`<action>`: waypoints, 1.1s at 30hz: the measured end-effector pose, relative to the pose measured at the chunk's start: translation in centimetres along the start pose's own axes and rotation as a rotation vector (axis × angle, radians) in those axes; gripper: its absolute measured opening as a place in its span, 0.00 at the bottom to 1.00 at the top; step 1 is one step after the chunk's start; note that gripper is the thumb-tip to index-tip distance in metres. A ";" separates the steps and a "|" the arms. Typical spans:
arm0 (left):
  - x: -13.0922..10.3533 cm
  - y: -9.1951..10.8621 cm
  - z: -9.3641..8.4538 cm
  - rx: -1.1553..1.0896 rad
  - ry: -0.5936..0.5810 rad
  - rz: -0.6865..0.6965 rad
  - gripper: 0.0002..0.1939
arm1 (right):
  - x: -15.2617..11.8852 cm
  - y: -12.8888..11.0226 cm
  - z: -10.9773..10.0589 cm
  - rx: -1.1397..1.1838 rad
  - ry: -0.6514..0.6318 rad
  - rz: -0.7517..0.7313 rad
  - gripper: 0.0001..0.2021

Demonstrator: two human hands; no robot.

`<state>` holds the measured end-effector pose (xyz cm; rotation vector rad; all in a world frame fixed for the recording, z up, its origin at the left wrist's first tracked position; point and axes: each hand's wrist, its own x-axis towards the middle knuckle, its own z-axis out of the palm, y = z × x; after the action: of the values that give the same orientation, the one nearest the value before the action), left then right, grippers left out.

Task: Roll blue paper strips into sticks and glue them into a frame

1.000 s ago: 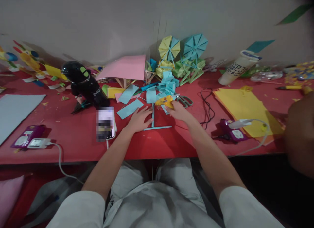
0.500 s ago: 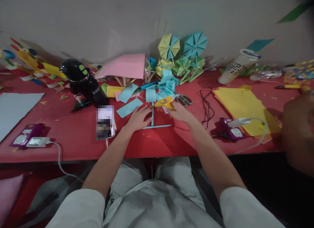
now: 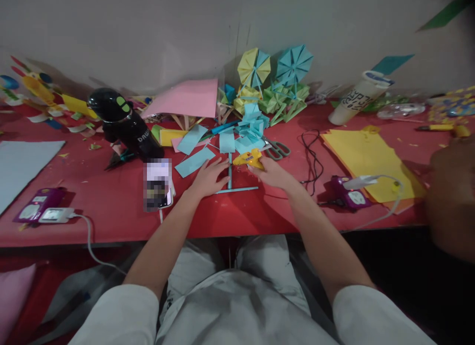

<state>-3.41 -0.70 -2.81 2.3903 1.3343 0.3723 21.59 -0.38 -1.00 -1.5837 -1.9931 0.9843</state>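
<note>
My right hand (image 3: pixel 272 171) is closed around a yellow glue gun (image 3: pixel 248 159), its nozzle pointing left at an upright-lying blue paper stick (image 3: pixel 230 172). A second thin blue stick (image 3: pixel 241 189) lies crosswise at the near end of the first, forming an upside-down T on the red table. My left hand (image 3: pixel 210 178) rests just left of the sticks with fingers spread, its fingertips at the upper stick. Whether they press on it I cannot tell. Blue paper strips (image 3: pixel 195 162) lie beyond my left hand. Grey-handled scissors (image 3: pixel 277 150) lie behind the glue gun.
A phone (image 3: pixel 159 184) and a black bottle (image 3: pixel 124 122) stand left. Folded paper umbrellas (image 3: pixel 295 65) and pink paper (image 3: pixel 185 100) are at the back. A black cable (image 3: pixel 313 157), purple power socket (image 3: pixel 349 192), yellow paper (image 3: pixel 371 159) and another person's arm (image 3: pixel 451 196) are right.
The glue gun has dipped slightly toward me, its nozzle still near the upper stick. My left hand stays by the sticks; the whole view has shifted a little.
</note>
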 end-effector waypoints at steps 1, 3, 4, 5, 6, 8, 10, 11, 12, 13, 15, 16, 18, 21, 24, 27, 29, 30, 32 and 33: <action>0.0 0.0 0.0 -0.005 0.000 -0.004 0.26 | -0.1 -0.1 0.0 0.000 0.007 0.001 0.09; 0.0 0.0 0.0 -0.011 -0.002 -0.008 0.27 | -0.4 -0.4 0.0 0.000 0.012 0.001 0.08; 0.1 0.0 0.0 -0.012 -0.004 -0.008 0.27 | -0.6 -0.6 0.0 0.003 0.010 0.001 0.08; 0.1 0.0 0.0 -0.012 -0.006 -0.007 0.27 | -0.7 -0.7 0.0 0.007 0.006 0.001 0.08; 0.1 0.0 0.0 -0.012 -0.007 -0.007 0.27 | -0.9 -0.9 0.0 0.010 0.004 0.003 0.08; 0.1 0.0 0.0 -0.008 -0.010 -0.006 0.27 | -1.1 -1.1 0.0 0.001 0.017 0.016 0.07; 0.1 0.0 0.0 -0.002 -0.009 -0.006 0.27 | -1.3 -1.2 0.0 -0.012 0.031 0.020 0.07; 0.1 0.1 0.0 0.001 -0.010 -0.005 0.27 | -1.4 -1.1 0.0 -0.016 0.033 0.016 0.07; 0.1 0.1 -0.1 0.004 -0.013 -0.004 0.27 | -1.4 -1.1 0.0 -0.018 0.033 0.011 0.07; 0.1 0.1 -0.1 0.006 -0.016 -0.004 0.27 | -1.5 -1.0 0.0 -0.019 0.032 0.008 0.08; 0.1 0.2 -0.2 0.012 -0.023 -0.004 0.27 | -1.5 -0.8 0.1 -0.024 0.027 0.012 0.08; 0.1 0.2 -0.2 0.014 -0.025 -0.003 0.27 | -1.6 -0.8 0.1 -0.025 0.023 0.014 0.08; 0.1 0.1 -0.2 0.014 -0.023 0.000 0.27 | -1.8 -0.8 0.1 -0.028 0.022 0.009 0.08; 0.1 0.0 -0.1 0.013 -0.023 0.006 0.26 | -2.2 -1.1 0.0 -0.040 0.025 -0.020 0.08; 0.1 0.0 0.0 0.018 -0.022 0.008 0.26 | -2.7 -1.5 -0.2 -0.064 0.025 -0.013 0.08; 0.1 0.0 0.0 0.021 -0.023 0.004 0.26 | -3.1 -1.5 -0.2 -0.080 0.015 0.007 0.08; 0.1 0.0 -0.1 0.022 -0.028 0.001 0.26 | -3.2 -1.4 -0.2 -0.061 -0.010 -0.022 0.09; 0.1 0.0 -0.1 0.022 -0.030 0.001 0.26 | -3.3 -1.3 -0.1 -0.047 -0.023 -0.042 0.09; 0.1 0.1 -0.1 0.021 -0.033 0.004 0.26 | -3.4 -1.1 0.0 -0.025 -0.039 -0.065 0.10; 0.1 0.1 -0.2 0.019 -0.033 0.005 0.26 | -3.5 -1.0 0.0 -0.021 -0.045 -0.066 0.10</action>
<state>-3.35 -0.61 -2.63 2.4053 1.3239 0.3211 21.86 -3.79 0.11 -1.5091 -2.0779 0.9851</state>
